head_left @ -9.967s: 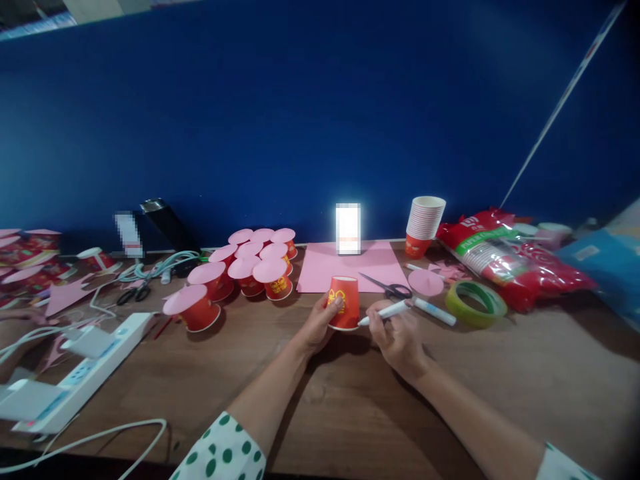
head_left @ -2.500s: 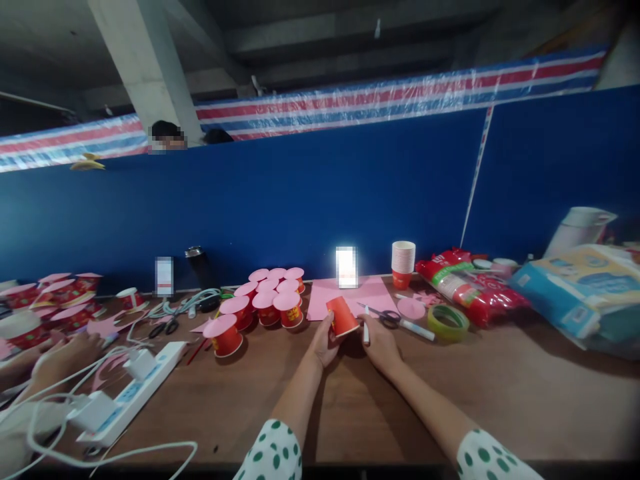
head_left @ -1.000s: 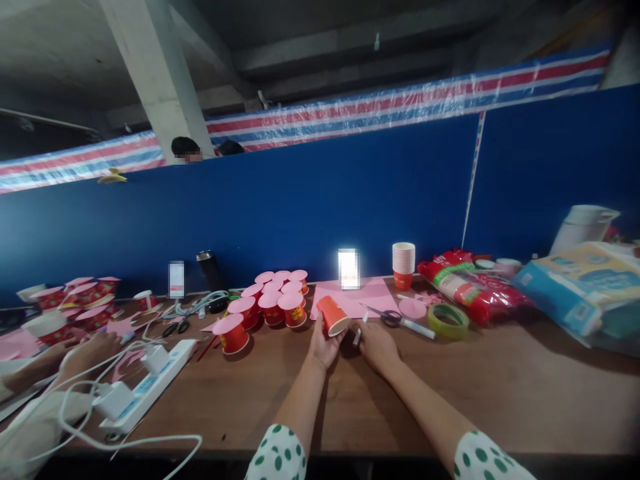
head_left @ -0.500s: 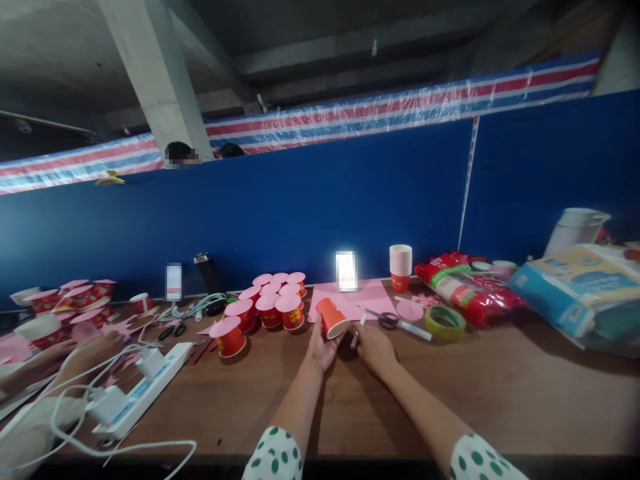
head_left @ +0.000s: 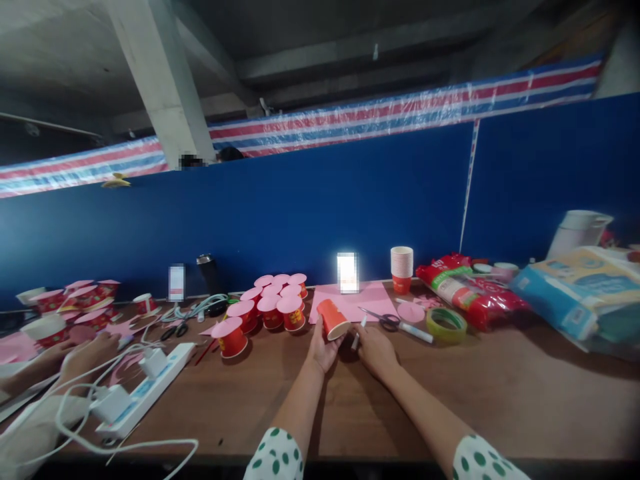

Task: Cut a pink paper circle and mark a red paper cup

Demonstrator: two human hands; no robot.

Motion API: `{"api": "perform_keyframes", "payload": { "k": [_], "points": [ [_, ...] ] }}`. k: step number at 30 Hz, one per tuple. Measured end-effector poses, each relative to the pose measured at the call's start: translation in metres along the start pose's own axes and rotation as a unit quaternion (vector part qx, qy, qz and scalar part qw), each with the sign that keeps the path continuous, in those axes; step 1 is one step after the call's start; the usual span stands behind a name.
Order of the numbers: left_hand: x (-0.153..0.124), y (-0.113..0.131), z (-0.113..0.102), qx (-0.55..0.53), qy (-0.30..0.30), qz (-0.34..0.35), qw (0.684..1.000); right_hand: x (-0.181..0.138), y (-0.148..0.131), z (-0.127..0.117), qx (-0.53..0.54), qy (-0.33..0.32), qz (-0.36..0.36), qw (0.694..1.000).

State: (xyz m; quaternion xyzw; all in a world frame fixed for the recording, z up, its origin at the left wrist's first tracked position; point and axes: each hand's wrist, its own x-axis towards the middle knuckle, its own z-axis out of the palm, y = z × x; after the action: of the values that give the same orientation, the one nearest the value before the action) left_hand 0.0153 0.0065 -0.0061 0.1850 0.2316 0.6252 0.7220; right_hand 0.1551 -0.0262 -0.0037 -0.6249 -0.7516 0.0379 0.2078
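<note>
My left hand (head_left: pixel 324 348) is wrapped round a red paper cup (head_left: pixel 332 319), which tilts with its pale rim turned toward my right hand. In my right hand (head_left: pixel 376 348), the fingers close on a slim pen-like tube (head_left: pixel 355 343) with a white tip; its exact kind is unclear. That hand stays close beside the cup's rim. Behind the cup lies a pink paper sheet (head_left: pixel 373 297), with scissors (head_left: pixel 389 322) across its front edge. A white marker (head_left: pixel 417 333) lies to the right of them. Left of my hands stand several red cups (head_left: pixel 270 310) topped with pink paper discs.
On the right are a tape roll (head_left: pixel 446 325), stacked paper cups (head_left: pixel 401 270), a red plastic package (head_left: pixel 475 293) and a blue-yellow pack (head_left: pixel 580 293). A lit phone (head_left: pixel 347 273) stands behind. Leftward, a power strip (head_left: pixel 150 390) with cables lies near another person's hands (head_left: pixel 87 360).
The view has shifted slightly. Both my hands keep nearly the same position at the cup, and the cup remains tilted in my left hand.
</note>
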Motion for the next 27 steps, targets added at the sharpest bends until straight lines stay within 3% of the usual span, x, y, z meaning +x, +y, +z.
{"api": "perform_keyframes", "payload": {
  "k": [27],
  "points": [
    [0.0009, -0.001, -0.0018, 0.008, -0.007, 0.002, 1.0, 0.0004, 0.0038, 0.0052, 0.006, 0.013, -0.013, 1.0]
  ]
}}
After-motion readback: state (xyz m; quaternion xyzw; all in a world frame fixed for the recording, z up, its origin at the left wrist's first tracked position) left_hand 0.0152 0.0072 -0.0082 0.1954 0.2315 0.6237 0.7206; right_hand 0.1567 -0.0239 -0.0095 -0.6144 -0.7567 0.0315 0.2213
